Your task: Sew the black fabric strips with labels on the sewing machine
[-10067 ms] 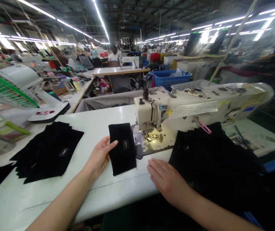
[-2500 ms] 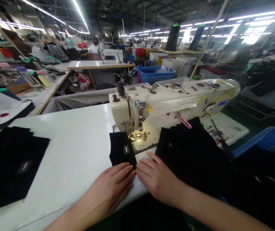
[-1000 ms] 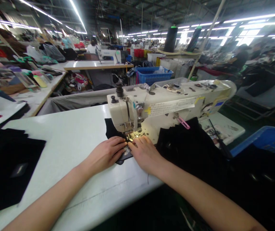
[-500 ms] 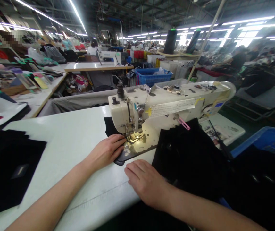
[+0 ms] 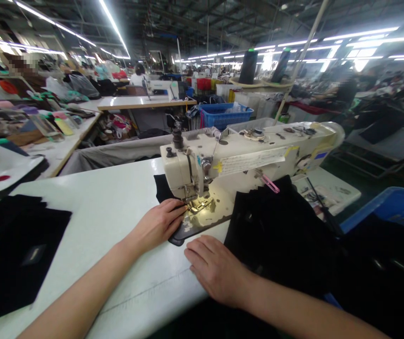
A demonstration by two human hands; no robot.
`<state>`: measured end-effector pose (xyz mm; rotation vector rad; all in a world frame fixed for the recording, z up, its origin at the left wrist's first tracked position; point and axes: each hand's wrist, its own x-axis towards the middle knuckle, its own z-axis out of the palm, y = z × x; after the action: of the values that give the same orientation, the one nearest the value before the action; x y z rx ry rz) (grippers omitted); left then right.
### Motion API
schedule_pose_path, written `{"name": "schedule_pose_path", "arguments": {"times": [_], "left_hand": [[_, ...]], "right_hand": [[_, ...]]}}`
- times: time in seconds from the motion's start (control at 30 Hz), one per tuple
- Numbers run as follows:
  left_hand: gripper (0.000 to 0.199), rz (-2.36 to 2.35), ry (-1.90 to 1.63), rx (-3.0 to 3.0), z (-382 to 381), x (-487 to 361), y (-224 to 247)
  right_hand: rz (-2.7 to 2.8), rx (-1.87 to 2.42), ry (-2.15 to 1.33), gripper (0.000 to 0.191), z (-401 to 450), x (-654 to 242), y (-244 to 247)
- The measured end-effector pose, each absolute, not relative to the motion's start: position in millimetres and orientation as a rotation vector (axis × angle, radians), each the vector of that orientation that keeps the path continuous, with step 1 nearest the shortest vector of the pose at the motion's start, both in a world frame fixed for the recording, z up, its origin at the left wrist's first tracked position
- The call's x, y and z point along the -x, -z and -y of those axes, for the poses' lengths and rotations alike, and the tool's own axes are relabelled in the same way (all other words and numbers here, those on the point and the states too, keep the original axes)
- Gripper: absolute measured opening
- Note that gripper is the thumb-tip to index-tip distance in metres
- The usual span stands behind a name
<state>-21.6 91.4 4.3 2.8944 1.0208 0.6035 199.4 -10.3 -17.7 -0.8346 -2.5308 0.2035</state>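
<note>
My left hand (image 5: 161, 220) lies with its fingers stretched out beside the presser foot (image 5: 192, 205) of a cream sewing machine (image 5: 251, 160). Its fingertips touch a small piece of black fabric (image 5: 162, 187), which shows behind the hand and runs toward the needle; the hand covers part of it. My right hand (image 5: 213, 268) rests at the front edge of the white table, fingers curled together. Whatever might be under those fingers is hidden. Light from the machine falls on its metal bed plate (image 5: 205, 217).
Stacked black pieces (image 5: 14, 249) lie on the table (image 5: 106, 207) at left. More black cloth (image 5: 276, 226) is heaped at right, beside a blue basket (image 5: 382, 200). A pink clip (image 5: 270, 183) hangs on the machine. Thread cones (image 5: 248, 67) stand behind; other people sit farther back.
The view has shifted slightly. Both hands keep nearly the same places by the machine, and the black fabric looks almost unchanged.
</note>
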Motion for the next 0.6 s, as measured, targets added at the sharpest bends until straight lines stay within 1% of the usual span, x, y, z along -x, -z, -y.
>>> {"name": "schedule_pose_path", "arguments": {"times": [0.6], "left_hand": [[0.034,-1.036,-0.61,-2.829,-90.3,22.5,-3.5]], "right_hand": [[2.522,0.846,-0.171,0.023,11.6,-198.4,19.3]]}}
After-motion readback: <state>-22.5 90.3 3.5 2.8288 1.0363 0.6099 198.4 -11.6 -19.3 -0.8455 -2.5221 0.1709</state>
